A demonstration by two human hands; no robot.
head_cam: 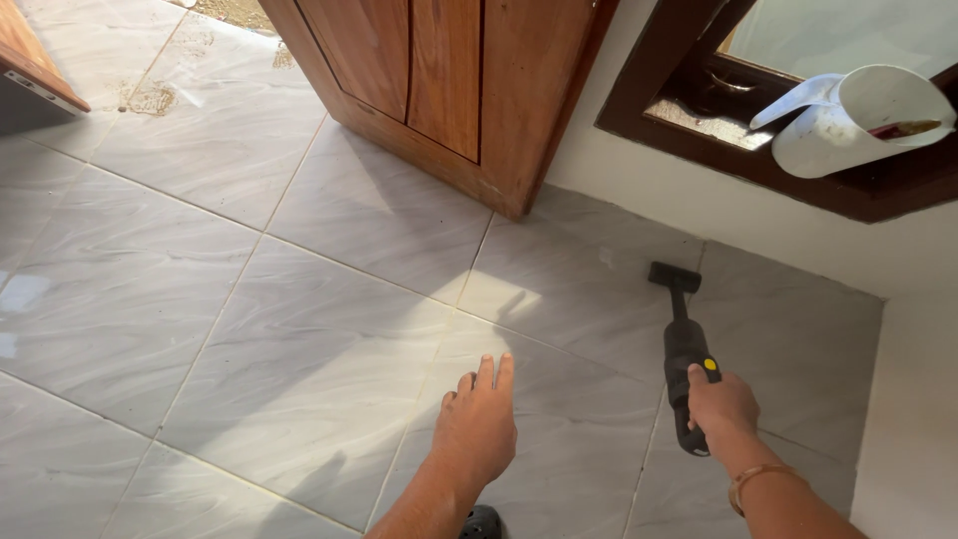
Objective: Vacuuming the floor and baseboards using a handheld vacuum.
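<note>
Handheld black vacuum cleaner with a yellow button [687, 351], gripped in the right hand [720, 404], noses into the grey marble-tiled floor [299, 329] corner; left hand [477, 424] hovers open, empty; grit remains near the wooden door [439, 80].

Your left hand [479, 424] lies flat on the floor [249, 329], lower centre of frame. Your right hand [720, 404], lower right, wraps a handheld vacuum [687, 354], nozzle on the floor toward the wall [699, 215]. Door [449, 80]: top centre. Jug [858, 120]: upper right, on the window ledge [798, 175].

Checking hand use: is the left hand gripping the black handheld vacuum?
No, the right hand holds the handheld vacuum; the left hand rests flat on the tiled floor.
</note>
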